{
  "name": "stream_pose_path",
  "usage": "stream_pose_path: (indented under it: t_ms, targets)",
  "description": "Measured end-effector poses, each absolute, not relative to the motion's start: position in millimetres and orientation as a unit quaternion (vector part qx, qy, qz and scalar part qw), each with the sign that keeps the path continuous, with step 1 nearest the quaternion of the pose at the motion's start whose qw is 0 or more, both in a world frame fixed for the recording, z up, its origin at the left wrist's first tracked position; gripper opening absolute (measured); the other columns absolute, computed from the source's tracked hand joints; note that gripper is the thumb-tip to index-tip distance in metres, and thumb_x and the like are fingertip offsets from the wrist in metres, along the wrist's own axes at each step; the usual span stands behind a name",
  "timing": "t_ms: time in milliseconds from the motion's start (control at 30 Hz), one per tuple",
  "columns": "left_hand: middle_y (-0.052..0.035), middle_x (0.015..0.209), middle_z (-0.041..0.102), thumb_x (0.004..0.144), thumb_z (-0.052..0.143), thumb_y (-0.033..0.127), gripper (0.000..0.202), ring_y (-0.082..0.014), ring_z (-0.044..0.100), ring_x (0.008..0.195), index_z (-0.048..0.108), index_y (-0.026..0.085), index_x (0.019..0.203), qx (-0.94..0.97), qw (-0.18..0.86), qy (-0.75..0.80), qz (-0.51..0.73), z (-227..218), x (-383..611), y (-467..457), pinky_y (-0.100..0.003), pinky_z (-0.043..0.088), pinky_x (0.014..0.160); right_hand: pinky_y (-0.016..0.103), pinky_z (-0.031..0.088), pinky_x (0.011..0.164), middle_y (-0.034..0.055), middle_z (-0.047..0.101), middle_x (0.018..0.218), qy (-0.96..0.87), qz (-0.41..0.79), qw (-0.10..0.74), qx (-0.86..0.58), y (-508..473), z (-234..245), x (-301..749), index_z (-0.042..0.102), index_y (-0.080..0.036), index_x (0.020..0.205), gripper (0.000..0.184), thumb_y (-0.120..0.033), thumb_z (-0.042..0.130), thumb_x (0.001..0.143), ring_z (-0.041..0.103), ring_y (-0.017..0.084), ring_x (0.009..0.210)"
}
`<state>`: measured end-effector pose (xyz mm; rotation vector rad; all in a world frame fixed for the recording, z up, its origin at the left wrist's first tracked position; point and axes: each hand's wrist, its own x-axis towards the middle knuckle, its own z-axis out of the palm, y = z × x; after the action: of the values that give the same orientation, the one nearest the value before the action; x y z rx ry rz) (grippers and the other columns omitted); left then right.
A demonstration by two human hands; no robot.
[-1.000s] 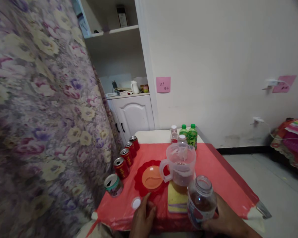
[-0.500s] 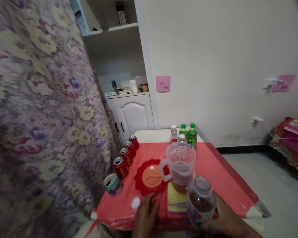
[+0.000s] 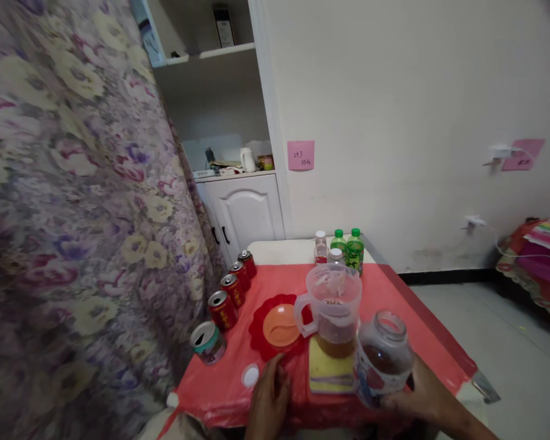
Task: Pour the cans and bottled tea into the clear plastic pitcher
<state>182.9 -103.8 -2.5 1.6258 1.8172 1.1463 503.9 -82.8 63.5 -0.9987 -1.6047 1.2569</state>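
My right hand (image 3: 410, 394) is wrapped round a clear open-topped jar (image 3: 381, 366) with a printed label, slightly tilted over the front right of the table. Dark contents show in its lower part. My left hand (image 3: 269, 397) rests at the table's front edge with loosely bent fingers, thumb apart, holding nothing. Close by lie a round white lid (image 3: 250, 375) and a scalloped red plate (image 3: 258, 345) with an orange centre. Left of the jar, a translucent measuring jug (image 3: 337, 308) with a handle stands at the back of a yellow notebook (image 3: 329, 368).
Several red drink cans (image 3: 222, 310) line the table's left side, with a shorter teal-rimmed can (image 3: 208, 343) in front. Green-capped bottles (image 3: 355, 252) and small white-capped bottles (image 3: 320, 249) stand behind the jug. A floral curtain (image 3: 96, 232) hangs along the left.
My right hand has moved the jar a little to the right and up. My left hand has barely moved, and the things on the table stay in place.
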Motion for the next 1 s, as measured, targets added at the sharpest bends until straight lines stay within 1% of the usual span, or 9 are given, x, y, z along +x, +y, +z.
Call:
stream_pose_path:
  t_ms: [100, 200, 300, 367, 467, 567, 700, 800, 1000]
  targets:
    - [-0.0048, 0.085, 0.071, 0.082, 0.054, 0.045, 0.040, -0.0228, 0.067, 0.078, 0.063, 0.020, 0.112, 0.581, 0.196, 0.655, 0.441, -4.6, 183.5, -112.7, -0.036, 0.055, 0.076, 0.056, 0.057, 0.088, 0.0174, 0.077, 0.109, -0.618, 0.450, 0.464, -0.447, -70.0, 45.1, 523.0, 0.065, -0.017, 0.115, 0.078, -0.048, 0.088, 0.047, 0.071, 0.041, 0.098]
    - [-0.0026, 0.078, 0.067, 0.085, 0.054, 0.047, 0.027, -0.0198, 0.064, 0.073, 0.063, 0.022, 0.091, 0.602, 0.193, 0.647, 0.426, -0.4, 181.1, -125.0, -0.031, 0.053, 0.070, 0.054, 0.060, 0.082, 0.0163, 0.079, 0.100, -0.578, 0.444, 0.520, -0.446, -60.5, 36.8, 538.6, 0.066, -0.018, 0.108, 0.070, -0.055, 0.084, 0.052, 0.073, 0.040, 0.091]
    - [0.0028, 0.066, 0.056, 0.087, 0.051, 0.049, 0.029, -0.0154, 0.056, 0.061, 0.053, 0.024, 0.072, 0.603, 0.165, 0.655, 0.424, 6.1, 169.2, -134.8, -0.026, 0.048, 0.060, 0.048, 0.062, 0.073, 0.0143, 0.080, 0.092, -0.546, 0.469, 0.554, -0.419, -57.3, 41.6, 547.4, 0.067, -0.020, 0.104, 0.063, -0.055, 0.083, 0.055, 0.074, 0.037, 0.083]
    - [0.0060, 0.060, 0.048, 0.087, 0.050, 0.052, 0.034, -0.0137, 0.051, 0.056, 0.045, 0.025, 0.068, 0.579, 0.128, 0.681, 0.429, 10.5, 155.8, -137.7, -0.024, 0.043, 0.055, 0.044, 0.062, 0.068, 0.0126, 0.080, 0.087, -0.518, 0.473, 0.573, -0.423, -57.3, 47.1, 549.8, 0.067, -0.021, 0.102, 0.057, -0.053, 0.083, 0.057, 0.074, 0.034, 0.077]
    - [0.0074, 0.058, 0.045, 0.087, 0.049, 0.056, 0.036, -0.0130, 0.050, 0.053, 0.042, 0.026, 0.067, 0.551, 0.067, 0.717, 0.421, 15.3, 132.5, -135.7, -0.024, 0.042, 0.053, 0.042, 0.061, 0.065, 0.0102, 0.079, 0.083, -0.483, 0.465, 0.603, -0.432, -57.1, 51.7, 550.2, 0.067, -0.023, 0.100, 0.050, -0.049, 0.082, 0.060, 0.074, 0.033, 0.073]
    - [0.0054, 0.062, 0.053, 0.089, 0.045, 0.055, 0.034, -0.0146, 0.056, 0.057, 0.046, 0.026, 0.070, 0.562, 0.037, 0.717, 0.410, 13.0, 111.3, -126.0, -0.026, 0.047, 0.058, 0.042, 0.060, 0.063, 0.0094, 0.079, 0.080, -0.468, 0.456, 0.622, -0.432, -54.9, 50.7, 549.2, 0.067, -0.023, 0.097, 0.044, -0.046, 0.080, 0.062, 0.073, 0.032, 0.071]
    - [-0.0038, 0.084, 0.074, 0.090, 0.037, 0.047, 0.032, -0.0214, 0.070, 0.083, 0.060, 0.025, 0.085, 0.558, 0.028, 0.725, 0.402, -2.3, 89.3, -106.2, -0.032, 0.056, 0.075, 0.042, 0.061, 0.065, 0.0095, 0.079, 0.082, -0.458, 0.448, 0.633, -0.434, -52.3, 49.9, 546.5, 0.066, -0.023, 0.096, 0.041, -0.042, 0.080, 0.063, 0.074, 0.030, 0.071]
    - [-0.0090, 0.101, 0.078, 0.088, 0.037, 0.044, 0.036, -0.0253, 0.072, 0.100, 0.066, 0.024, 0.095, 0.558, 0.024, 0.736, 0.383, -12.7, 79.4, -92.2, -0.037, 0.057, 0.085, 0.040, 0.060, 0.065, 0.0093, 0.079, 0.083, -0.455, 0.448, 0.633, -0.437, -52.9, 53.2, 543.8, 0.066, -0.022, 0.097, 0.039, -0.040, 0.080, 0.065, 0.074, 0.030, 0.072]
    - [-0.0080, 0.103, 0.080, 0.091, 0.037, 0.045, 0.040, -0.0243, 0.075, 0.097, 0.069, 0.024, 0.100, 0.584, 0.034, 0.739, 0.334, -17.9, 74.1, -76.1, -0.035, 0.057, 0.086, 0.043, 0.060, 0.066, 0.0113, 0.079, 0.083, -0.467, 0.441, 0.623, -0.447, -51.6, 55.1, 542.3, 0.067, -0.021, 0.094, 0.039, -0.042, 0.080, 0.064, 0.074, 0.032, 0.073]
